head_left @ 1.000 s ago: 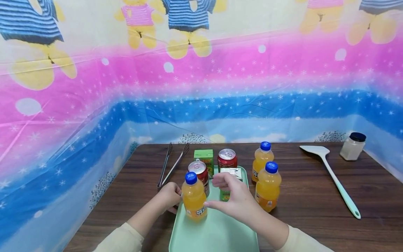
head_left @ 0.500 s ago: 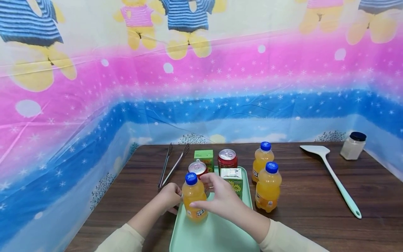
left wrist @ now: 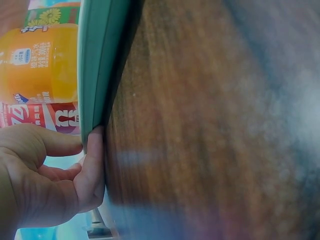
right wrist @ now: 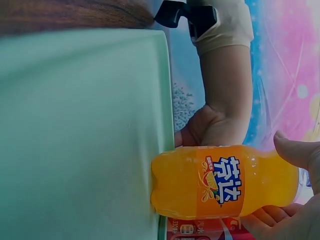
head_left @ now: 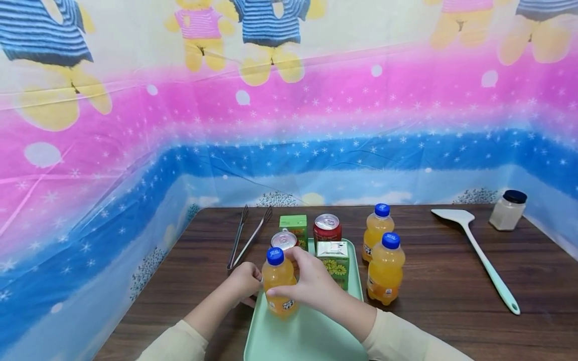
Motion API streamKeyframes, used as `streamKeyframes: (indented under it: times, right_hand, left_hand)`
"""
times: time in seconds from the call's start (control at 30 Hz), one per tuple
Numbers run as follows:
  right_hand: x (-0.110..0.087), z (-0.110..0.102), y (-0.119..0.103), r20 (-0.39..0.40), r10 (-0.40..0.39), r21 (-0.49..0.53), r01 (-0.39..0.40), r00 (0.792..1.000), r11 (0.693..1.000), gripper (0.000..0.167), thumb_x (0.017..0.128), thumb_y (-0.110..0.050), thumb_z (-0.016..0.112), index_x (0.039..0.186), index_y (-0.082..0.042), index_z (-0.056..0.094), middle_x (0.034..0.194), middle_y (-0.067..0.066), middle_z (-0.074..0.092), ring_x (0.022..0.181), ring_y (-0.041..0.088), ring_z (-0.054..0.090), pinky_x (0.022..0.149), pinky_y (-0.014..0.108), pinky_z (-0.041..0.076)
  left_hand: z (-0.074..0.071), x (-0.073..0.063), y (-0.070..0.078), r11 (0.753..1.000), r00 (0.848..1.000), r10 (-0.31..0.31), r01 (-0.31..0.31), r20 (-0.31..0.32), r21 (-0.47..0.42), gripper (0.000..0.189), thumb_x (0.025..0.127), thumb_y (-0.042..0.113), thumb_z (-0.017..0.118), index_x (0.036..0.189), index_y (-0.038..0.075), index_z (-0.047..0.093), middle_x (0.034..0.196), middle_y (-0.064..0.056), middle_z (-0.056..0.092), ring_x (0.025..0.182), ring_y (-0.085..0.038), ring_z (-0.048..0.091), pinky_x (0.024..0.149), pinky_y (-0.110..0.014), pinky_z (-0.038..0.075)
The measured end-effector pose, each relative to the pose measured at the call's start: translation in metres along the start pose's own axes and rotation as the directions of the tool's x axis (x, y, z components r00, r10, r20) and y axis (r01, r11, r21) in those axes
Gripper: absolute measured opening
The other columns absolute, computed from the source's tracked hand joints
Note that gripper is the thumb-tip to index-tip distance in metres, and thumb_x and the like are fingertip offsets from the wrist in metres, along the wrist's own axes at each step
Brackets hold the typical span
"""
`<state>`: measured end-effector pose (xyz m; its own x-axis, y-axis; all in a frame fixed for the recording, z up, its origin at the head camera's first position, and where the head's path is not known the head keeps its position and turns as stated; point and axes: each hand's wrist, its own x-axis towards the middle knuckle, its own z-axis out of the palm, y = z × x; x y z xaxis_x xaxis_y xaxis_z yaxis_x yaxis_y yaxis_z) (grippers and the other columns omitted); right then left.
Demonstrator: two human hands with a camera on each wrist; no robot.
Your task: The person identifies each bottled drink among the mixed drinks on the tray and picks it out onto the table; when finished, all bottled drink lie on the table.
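My left hand [head_left: 246, 282] pinches the left rim of a light green tray [head_left: 307, 338]; in the left wrist view the thumb lies on the rim's inner side, a finger beneath. An orange soda bottle [head_left: 276, 276] with a blue cap stands upright on the tray near that rim. My right hand [head_left: 318, 283] grips this bottle, thumb on the near side, the other fingers behind it. In the right wrist view the hand is around the bottle's upper part [right wrist: 270, 172]. A red soda can [head_left: 284, 239] stands just behind, partly hidden.
Another red can [head_left: 327, 228] and two green drink cartons [head_left: 333, 265] stand toward the tray's far end. Two more orange soda bottles [head_left: 386, 271] stand right of the tray. Metal tongs [head_left: 246, 240], a spatula [head_left: 487, 265] and a black-lidded jar [head_left: 508, 210] are on the table.
My right hand has moved left to the near orange soda bottle and closed around it, uncovering the front green carton. The left hand stays at the tray rim.
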<state>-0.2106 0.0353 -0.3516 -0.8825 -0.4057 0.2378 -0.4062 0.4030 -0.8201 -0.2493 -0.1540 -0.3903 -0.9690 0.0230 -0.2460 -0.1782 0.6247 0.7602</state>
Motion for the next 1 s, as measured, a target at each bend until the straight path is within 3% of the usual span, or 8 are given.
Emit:
streamKeyframes:
  times: [0.43, 1.0]
  right_hand:
    - [0.001, 0.001, 0.001, -0.011, -0.015, -0.007, 0.015, 1.000, 1.000, 0.059, 0.071, -0.035, 0.082, 0.116, -0.012, 0.053, 0.104, -0.003, 0.058, 0.095, 0.015, 0.059, 0.081, 0.038, 0.053]
    - [-0.008, -0.007, -0.009, -0.039, -0.062, 0.010, 0.062, 0.997, 0.998, 0.057, 0.072, -0.035, 0.081, 0.116, -0.012, 0.053, 0.105, -0.005, 0.059, 0.094, 0.011, 0.059, 0.080, 0.026, 0.052]
  left_hand:
    - [0.001, 0.001, -0.001, 1.000, 1.000, 0.023, -0.023, -0.002, 0.002, 0.012, 0.082, -0.003, 0.064, 0.083, -0.002, 0.053, 0.081, -0.013, 0.055, 0.065, -0.022, 0.061, 0.049, -0.036, 0.056]
    - [0.002, 0.000, -0.001, 1.000, 1.000, 0.013, -0.013, -0.003, -0.026, 0.010, 0.081, -0.007, 0.062, 0.082, -0.004, 0.053, 0.080, -0.015, 0.056, 0.066, -0.024, 0.062, 0.049, -0.037, 0.056]
